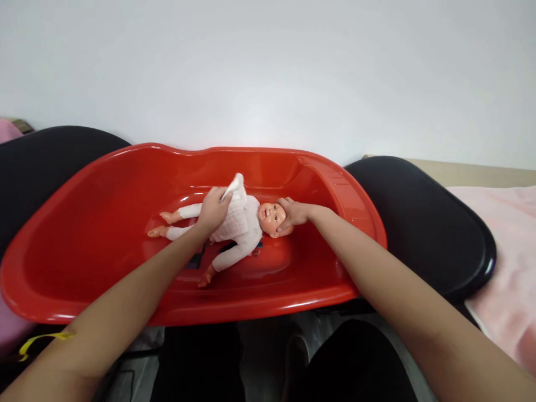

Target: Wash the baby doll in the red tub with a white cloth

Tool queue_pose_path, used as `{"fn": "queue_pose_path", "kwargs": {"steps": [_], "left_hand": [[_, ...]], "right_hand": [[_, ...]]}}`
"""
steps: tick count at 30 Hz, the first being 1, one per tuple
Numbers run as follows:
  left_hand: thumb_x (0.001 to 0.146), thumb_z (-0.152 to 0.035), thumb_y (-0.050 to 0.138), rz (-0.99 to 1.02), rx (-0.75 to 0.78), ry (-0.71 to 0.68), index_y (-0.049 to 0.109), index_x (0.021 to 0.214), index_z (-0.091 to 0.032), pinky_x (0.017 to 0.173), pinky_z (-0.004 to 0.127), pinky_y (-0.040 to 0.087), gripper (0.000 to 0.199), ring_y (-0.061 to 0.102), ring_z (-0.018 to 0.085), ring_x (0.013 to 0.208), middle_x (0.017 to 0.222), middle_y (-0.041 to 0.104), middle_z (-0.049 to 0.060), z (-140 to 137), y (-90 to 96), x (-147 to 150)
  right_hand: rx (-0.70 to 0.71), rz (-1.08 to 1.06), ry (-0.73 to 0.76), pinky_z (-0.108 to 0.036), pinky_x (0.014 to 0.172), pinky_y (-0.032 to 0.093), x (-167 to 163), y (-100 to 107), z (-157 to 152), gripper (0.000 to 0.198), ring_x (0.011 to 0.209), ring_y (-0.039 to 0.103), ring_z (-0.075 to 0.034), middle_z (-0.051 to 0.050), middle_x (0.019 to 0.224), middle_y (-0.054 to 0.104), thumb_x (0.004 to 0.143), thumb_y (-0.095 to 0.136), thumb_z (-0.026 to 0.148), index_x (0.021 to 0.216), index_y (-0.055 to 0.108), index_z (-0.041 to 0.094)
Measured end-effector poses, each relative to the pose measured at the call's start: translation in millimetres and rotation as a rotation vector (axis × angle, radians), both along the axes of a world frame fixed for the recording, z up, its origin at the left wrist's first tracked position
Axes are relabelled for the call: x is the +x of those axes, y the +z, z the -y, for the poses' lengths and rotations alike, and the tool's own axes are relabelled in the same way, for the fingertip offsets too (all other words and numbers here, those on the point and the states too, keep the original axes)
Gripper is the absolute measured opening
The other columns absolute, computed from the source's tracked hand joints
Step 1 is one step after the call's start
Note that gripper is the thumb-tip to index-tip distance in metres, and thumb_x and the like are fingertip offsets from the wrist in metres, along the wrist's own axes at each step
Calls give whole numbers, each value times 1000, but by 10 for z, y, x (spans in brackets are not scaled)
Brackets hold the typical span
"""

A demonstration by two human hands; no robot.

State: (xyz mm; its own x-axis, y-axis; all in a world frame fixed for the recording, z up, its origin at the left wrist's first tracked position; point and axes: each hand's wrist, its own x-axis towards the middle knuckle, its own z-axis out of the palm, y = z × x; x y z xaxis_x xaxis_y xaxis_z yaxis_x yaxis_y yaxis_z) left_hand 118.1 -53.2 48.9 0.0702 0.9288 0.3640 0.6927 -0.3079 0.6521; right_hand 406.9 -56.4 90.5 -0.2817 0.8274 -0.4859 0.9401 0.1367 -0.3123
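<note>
A baby doll (252, 216) with a white cloth body lies on its back in a red baby bathtub (84, 234), head to the right and feet to the left. Over its torso my left hand (214, 211) grips a small white cloth (238, 202), one corner of which sticks up above the fingers. My right hand (293, 214) is wrapped round the top of the doll's head, thumb and fingers on opposite sides. One doll arm reaches down toward the near wall of the tub. The doll's other arm is hidden behind the cloth and my left hand.
Black chair seats (422, 223) flank the tub on the right and left. A pink-and-white cloth (502, 251) lies at the far right. Behind the tub rises a white wall (259, 72). My legs are just below the tub's near rim.
</note>
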Motion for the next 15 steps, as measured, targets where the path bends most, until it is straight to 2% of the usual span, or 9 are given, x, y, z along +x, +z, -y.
{"fn": "queue_pose_path", "kwargs": {"steps": [3, 6, 8, 10, 13, 15], "left_hand": [[99, -39, 43, -21, 17, -83, 63, 129, -14, 113, 43, 41, 44, 54, 27, 127, 136, 60, 14, -45, -116, -44], [97, -39, 51, -301, 20, -304, 50, 147, -13, 121, 48, 29, 57, 35, 32, 147, 161, 37, 16, -21, -349, -59], [99, -42, 49, -500, 31, -392, 50, 148, -14, 122, 52, 26, 56, 29, 34, 150, 163, 35, 16, 13, -482, -43], [103, -43, 42, -596, 43, -372, 50, 148, -15, 121, 54, 26, 54, 31, 34, 149, 161, 39, 16, 29, -562, -26], [105, -39, 33, -607, 49, -241, 49, 147, -11, 120, 49, 29, 53, 39, 32, 145, 156, 46, 17, -10, -606, -50], [106, -36, 30, -622, 35, -168, 50, 146, -8, 120, 48, 28, 52, 38, 33, 145, 153, 50, 17, -61, -619, -110]], "right_hand": [[8, 8, 10, -49, 99, 52, -1, 5, 9, 116, 122, 56, -37, -11, 138, 46, 44, 89, 72, 141, 40, 30], [11, 12, 24, -49, 100, 52, 4, -4, 4, 115, 127, 53, -37, -12, 142, 44, 47, 87, 72, 143, 39, 30], [13, 10, 31, -49, 102, 51, 11, -19, -8, 115, 129, 52, -37, -11, 144, 43, 48, 87, 71, 143, 38, 31], [16, 6, 32, -49, 103, 49, 16, -33, -22, 115, 129, 52, -37, -11, 144, 44, 48, 87, 71, 144, 37, 31], [16, 0, 27, -49, 105, 48, 19, -35, -31, 113, 127, 54, -36, -11, 140, 47, 50, 87, 70, 144, 38, 30], [16, 0, 24, -50, 105, 48, 16, -23, -28, 112, 125, 55, -36, -11, 139, 48, 50, 86, 70, 143, 39, 30]]}}
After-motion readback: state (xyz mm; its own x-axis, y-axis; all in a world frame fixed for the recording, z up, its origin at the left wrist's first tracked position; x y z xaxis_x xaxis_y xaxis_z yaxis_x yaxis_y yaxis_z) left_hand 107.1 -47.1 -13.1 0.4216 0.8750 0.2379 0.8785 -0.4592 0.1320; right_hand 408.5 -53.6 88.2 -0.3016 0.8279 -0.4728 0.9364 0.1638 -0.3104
